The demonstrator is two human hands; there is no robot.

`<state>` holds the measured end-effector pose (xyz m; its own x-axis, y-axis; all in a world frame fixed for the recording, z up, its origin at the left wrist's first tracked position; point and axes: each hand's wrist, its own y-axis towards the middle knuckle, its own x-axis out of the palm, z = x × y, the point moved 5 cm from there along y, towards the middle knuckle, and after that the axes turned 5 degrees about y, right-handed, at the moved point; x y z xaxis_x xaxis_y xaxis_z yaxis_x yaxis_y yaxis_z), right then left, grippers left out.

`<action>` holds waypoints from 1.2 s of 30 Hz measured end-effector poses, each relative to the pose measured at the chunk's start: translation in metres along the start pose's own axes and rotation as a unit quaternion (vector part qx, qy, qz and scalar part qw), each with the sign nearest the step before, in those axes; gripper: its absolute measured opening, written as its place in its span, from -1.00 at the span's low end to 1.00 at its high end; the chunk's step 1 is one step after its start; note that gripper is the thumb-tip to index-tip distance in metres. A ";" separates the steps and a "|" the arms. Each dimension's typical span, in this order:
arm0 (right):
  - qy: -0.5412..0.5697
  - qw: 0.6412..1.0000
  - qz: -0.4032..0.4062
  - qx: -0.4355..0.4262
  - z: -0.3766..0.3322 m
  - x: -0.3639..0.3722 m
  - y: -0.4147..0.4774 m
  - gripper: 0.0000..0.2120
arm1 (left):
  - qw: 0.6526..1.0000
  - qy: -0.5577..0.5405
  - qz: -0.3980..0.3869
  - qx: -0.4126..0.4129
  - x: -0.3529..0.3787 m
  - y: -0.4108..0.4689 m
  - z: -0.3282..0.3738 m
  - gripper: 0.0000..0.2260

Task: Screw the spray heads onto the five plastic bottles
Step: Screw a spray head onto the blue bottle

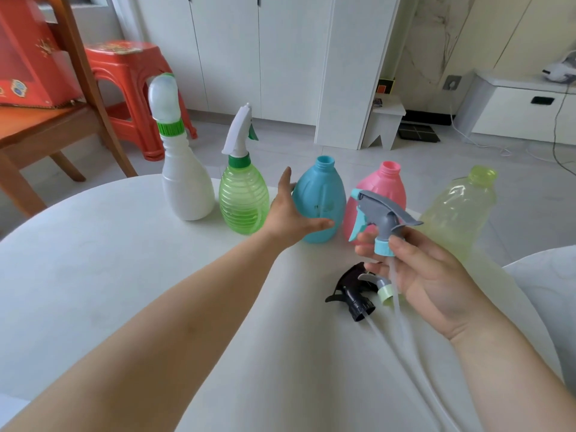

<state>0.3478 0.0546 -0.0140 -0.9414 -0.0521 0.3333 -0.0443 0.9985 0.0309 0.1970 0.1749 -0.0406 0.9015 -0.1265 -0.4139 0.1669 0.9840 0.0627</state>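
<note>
White tabletop [124,260] fills the foreground. Right hand [427,275] pinches a grey spray head [381,218] by its blue collar, tube dangling. Left hand [290,213], fingers spread, reaches the blue bottle [321,198], thumb against its front. Black spray head [350,294] and green-collared spray head [378,286] lie beneath. Pink bottle [385,185] and yellow bottle [461,207] stand uncapped; white bottle [184,179] and green bottle [243,201] wear heads.

Five bottles [319,201] stand in a row across the table [93,260] — two loose spray heads [363,294] lie before them.
</note>
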 end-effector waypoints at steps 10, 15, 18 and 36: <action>0.019 0.999 0.051 0.001 -0.015 0.002 -0.007 -0.84 | 0.997 0.063 0.039 0.014 -0.011 -0.022 0.007 -0.20; 0.060 0.997 0.043 -0.002 -0.023 0.025 -0.007 -0.76 | 0.999 -0.009 0.031 0.024 -0.040 -0.073 0.002 -0.24; 0.066 0.997 0.031 -0.007 -0.023 0.045 -0.005 -0.73 | 0.998 -0.027 0.018 0.045 -0.065 -0.113 -0.005 -0.32; 0.104 0.983 0.087 -0.125 -0.050 0.112 0.029 -0.82 | 0.994 0.099 0.024 0.037 -0.125 -0.166 -0.022 -0.21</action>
<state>0.2580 0.0773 0.0714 -0.8381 0.0910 0.5378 0.2187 0.9593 0.1786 0.0482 0.0297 -0.0193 0.8147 -0.0448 -0.5782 0.1601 0.9756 0.1500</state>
